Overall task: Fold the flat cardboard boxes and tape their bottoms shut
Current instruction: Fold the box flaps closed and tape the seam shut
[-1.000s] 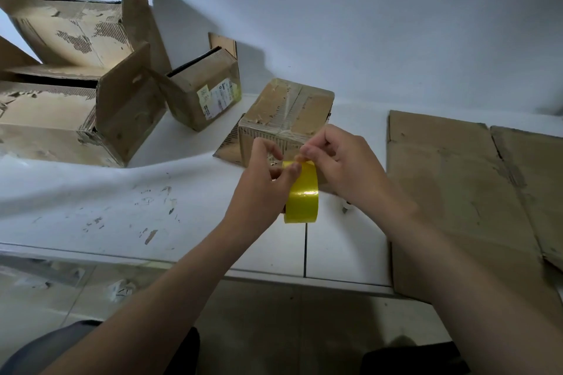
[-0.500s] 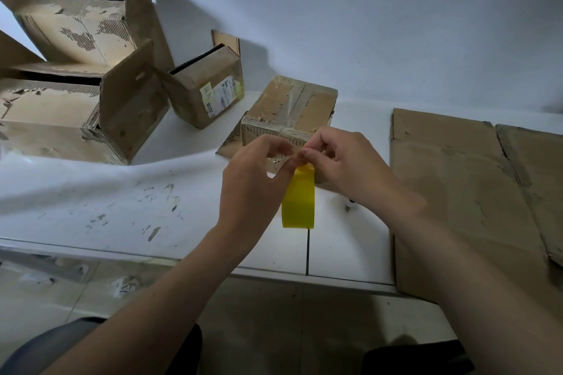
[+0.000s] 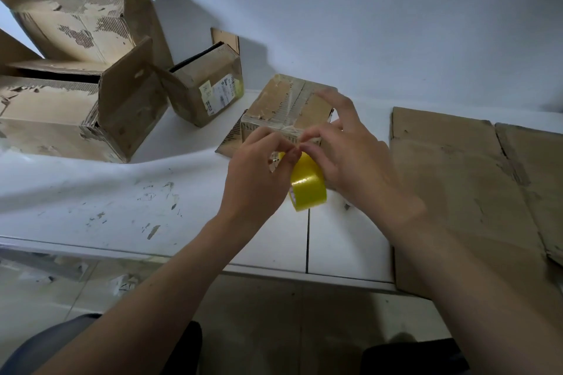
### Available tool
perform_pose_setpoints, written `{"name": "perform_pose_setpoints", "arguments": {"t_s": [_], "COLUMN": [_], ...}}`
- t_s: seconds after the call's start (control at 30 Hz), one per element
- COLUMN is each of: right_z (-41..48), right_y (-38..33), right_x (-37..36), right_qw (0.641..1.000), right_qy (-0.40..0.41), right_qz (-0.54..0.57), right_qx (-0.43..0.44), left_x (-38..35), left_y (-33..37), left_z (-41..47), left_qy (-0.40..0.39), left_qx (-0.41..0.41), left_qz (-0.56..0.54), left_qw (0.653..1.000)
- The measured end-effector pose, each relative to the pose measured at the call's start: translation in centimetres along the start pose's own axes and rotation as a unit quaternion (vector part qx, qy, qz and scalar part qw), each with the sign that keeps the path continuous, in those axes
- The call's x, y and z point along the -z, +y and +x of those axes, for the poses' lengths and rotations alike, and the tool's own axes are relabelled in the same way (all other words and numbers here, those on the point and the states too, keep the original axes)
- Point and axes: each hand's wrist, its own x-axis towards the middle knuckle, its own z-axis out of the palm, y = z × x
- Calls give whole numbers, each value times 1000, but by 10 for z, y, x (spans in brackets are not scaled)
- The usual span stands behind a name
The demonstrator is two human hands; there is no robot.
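Observation:
A yellow tape roll (image 3: 308, 189) hangs in the air between my two hands, just in front of a small folded cardboard box (image 3: 285, 106) with clear tape across its upper face. My left hand (image 3: 259, 179) grips the roll from the left, fingertips curled at its top. My right hand (image 3: 347, 155) holds the roll from the right; thumb and forefinger pinch at the tape's end near the box's front edge, the other fingers spread above the box. Flat cardboard sheets (image 3: 457, 179) lie on the table to the right.
A white table (image 3: 106, 201) with scuffed paint carries everything, its front edge near my forearms. Two large open boxes (image 3: 61, 113) and a smaller labelled box (image 3: 210, 91) stand at the back left against the white wall. Tiled floor lies below.
The tape roll has tilted and moved up toward the small box. My right hand's fingers have spread open above the box while both hands stay on the roll.

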Motion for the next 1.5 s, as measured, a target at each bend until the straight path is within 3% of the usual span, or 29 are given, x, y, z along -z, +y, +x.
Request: {"name": "perform_pose_setpoints", "arguments": {"t_s": [0.13, 0.23, 0.37, 0.77, 0.93, 1.0, 1.1, 1.2, 1.5], "right_z": [0, -2, -5, -2, -2, -2, -2, -1, 9], "right_y": [6, 10, 8, 12, 8, 7, 5, 2, -6], "right_x": [1, 4, -1, -1, -3, -4, -1, 0, -2], "right_qw": [989, 976, 984, 978, 980, 979, 980, 976, 959], "right_qy": [37, 78, 40, -8, -20, -19, -8, -20, 22], "right_qz": [91, 182, 172, 207, 194, 194, 192, 205, 168], "right_qx": [-107, -88, -12, -12, -43, -53, -56, -72, -229], "left_x": [6, 6, 6, 6, 5, 6, 7, 6, 13], "left_y": [-2, -7, -9, -3, -5, -7, -4, 0, 0], "left_z": [4, 3, 3, 2, 2, 4, 5, 4, 0], "left_qy": [-5, -10, -25, -53, 6, -31, -134, -144, -135], "left_qx": [33, 71, 58, 26, 96, 173, 279, 272, 252], "left_qz": [-16, -47, -69, -80, -55, -81, -198, -275, -240], "left_qw": [999, 996, 996, 995, 994, 981, 930, 911, 927]}}
